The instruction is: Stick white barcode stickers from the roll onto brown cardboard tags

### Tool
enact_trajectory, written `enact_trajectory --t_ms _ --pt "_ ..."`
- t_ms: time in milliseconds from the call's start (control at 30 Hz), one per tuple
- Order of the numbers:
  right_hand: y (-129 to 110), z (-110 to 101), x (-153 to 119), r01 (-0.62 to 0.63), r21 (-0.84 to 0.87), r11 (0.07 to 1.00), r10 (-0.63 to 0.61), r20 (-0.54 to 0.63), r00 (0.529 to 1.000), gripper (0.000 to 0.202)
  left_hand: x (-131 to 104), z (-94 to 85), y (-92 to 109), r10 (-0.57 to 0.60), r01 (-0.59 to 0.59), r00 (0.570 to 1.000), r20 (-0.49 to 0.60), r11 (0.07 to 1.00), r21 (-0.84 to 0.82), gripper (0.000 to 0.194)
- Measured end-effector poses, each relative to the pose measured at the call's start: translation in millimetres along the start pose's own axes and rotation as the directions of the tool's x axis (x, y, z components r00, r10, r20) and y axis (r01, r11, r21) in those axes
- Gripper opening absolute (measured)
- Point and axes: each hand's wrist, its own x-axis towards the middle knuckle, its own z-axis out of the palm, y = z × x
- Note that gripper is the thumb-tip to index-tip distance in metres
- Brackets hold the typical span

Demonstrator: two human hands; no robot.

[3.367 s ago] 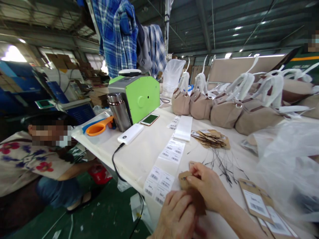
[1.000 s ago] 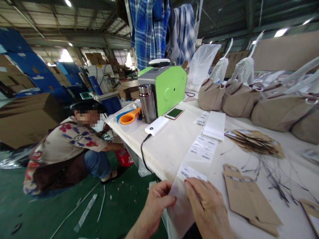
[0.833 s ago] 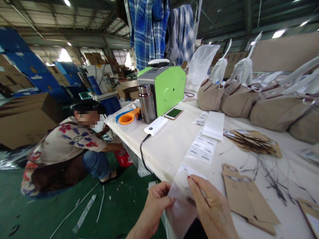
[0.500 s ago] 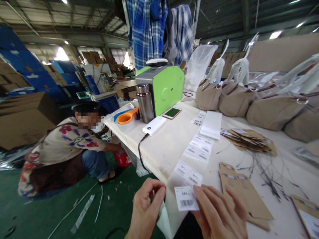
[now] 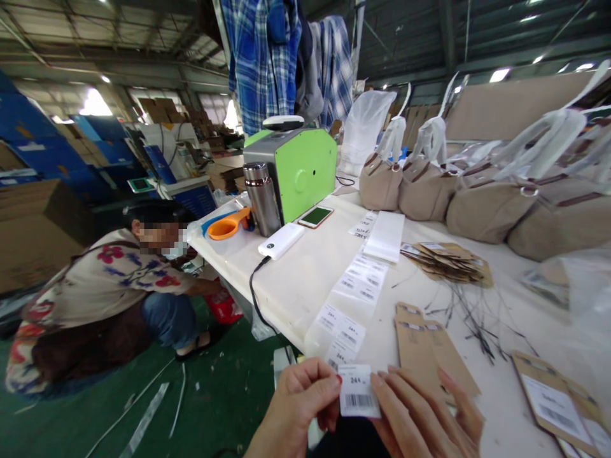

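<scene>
Currently, left hand (image 5: 303,404) and right hand (image 5: 422,413) both finger-grip the label (image 5: 358,381), long axis upright, barcode (image 5: 360,401) lowermost; earlier, right alone grips.

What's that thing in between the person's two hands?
A white sticker with a barcode. The left hand is at one side edge and the right hand at the other, as the head view shows.

The left hand (image 5: 308,397) reaches in from the near edge, its wrist bare, thumb and forefinger closed in a pinch with tips pointing right and the other fingers curled beneath. To its right, the right hand (image 5: 420,410) is bent, fingers fanned, one standing apart at the right; its thumb is hidden. The two hands' fingertips face each other, near but apart.
</scene>
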Motion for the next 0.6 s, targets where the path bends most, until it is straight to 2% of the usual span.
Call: enact_trajectory --t_ms 67,133,233,300,433,600 --pt "-3 2 -2 -0.078 0.015 0.997 0.079 -0.109 0.991 0.017 0 2.3 0 0.007 -0.007 1.0 0.002 1.0 0.028 0.037" --pt "-3 2 -4 -0.1 0.022 0.995 0.102 -0.143 0.984 0.019 1 4.8 -2 0.01 -0.01 1.0 0.007 0.998 0.054 0.037" --pt "0 -4 -8 -0.068 0.012 0.998 0.069 -0.037 0.997 0.016 3 8.2 -6 0.005 -0.006 1.0 0.019 0.996 0.092 0.036" --pt "3 -9 -9 -0.06 0.003 0.998 0.06 -0.008 0.998 0.014 4 9.8 -8 0.022 -0.025 0.999 0.029 0.993 0.117 0.034" --pt "9 -16 -12 -0.049 -0.027 0.998 0.049 -0.013 0.999 0.013 4 11.9 -10 0.126 -0.13 0.991 0.032 0.976 0.176 0.029" --pt "24 -23 -22 0.032 -0.083 0.996 -0.023 0.099 0.995 0.017 -3 17.0 -8 0.236 -0.225 0.972 0.008 0.913 0.34 0.031"
